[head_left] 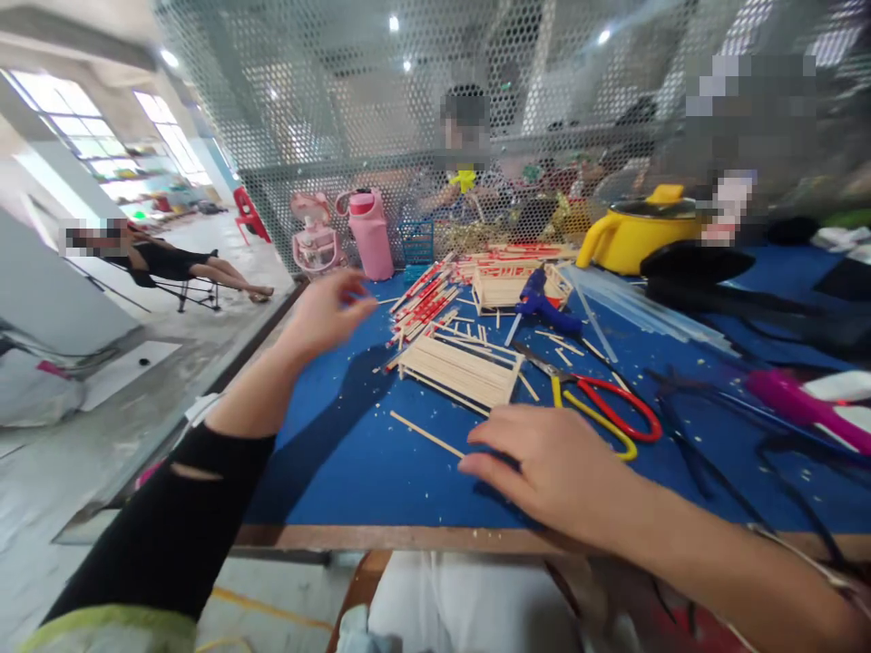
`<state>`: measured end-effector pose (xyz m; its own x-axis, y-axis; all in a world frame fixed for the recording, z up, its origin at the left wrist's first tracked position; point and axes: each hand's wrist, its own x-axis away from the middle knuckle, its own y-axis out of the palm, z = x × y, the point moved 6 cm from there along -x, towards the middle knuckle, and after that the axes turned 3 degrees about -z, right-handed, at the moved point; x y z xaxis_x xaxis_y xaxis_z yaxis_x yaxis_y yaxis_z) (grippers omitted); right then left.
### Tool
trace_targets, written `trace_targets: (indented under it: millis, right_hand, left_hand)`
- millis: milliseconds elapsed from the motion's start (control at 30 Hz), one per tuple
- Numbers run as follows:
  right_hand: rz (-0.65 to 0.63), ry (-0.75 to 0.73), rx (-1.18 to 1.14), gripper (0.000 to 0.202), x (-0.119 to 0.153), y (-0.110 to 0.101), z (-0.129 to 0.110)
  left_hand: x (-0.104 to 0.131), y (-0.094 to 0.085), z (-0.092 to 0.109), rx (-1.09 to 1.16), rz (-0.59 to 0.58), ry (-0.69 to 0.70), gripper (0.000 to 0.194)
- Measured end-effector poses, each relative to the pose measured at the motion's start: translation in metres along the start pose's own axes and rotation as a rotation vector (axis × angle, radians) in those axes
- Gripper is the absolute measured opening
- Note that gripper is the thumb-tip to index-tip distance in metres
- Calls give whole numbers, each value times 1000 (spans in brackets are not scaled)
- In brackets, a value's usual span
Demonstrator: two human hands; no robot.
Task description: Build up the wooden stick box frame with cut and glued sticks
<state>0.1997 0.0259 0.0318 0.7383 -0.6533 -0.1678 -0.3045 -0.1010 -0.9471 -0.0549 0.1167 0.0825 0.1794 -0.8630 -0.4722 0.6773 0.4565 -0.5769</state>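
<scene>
My left hand point(327, 313) is held above the left side of the blue tabletop, fingers loosely bent and apart, with nothing visible in it. My right hand point(548, 453) rests low over the table near its front edge, thumb and forefinger apart. One end of a thin wooden stick point(425, 434) reaches its thumb tip; whether they touch is hard to tell. Just beyond lies a small rack of pale sticks point(459, 370) with posts at its corners. Scissors point(595, 404) with red and yellow handles lie partly behind my right hand.
Red-and-white wrapped sticks point(425, 304) are heaped behind the rack, beside a second stick structure point(500, 292). A blue glue gun point(544, 304), clear glue sticks point(640, 304), a yellow pot point(636, 238) and a pink bottle point(369, 234) stand farther back. Black cables point(721, 476) cross the right side.
</scene>
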Motion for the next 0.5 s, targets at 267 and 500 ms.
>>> trace_targets:
  millis: [267, 500]
  right_hand:
    - [141, 56, -159, 25, -8, -25, 15]
    - [348, -14, 71, 62, -14, -28, 6]
  left_hand:
    - [27, 42, 20, 107, -32, -23, 26]
    - [142, 86, 117, 262, -1046, 190, 33]
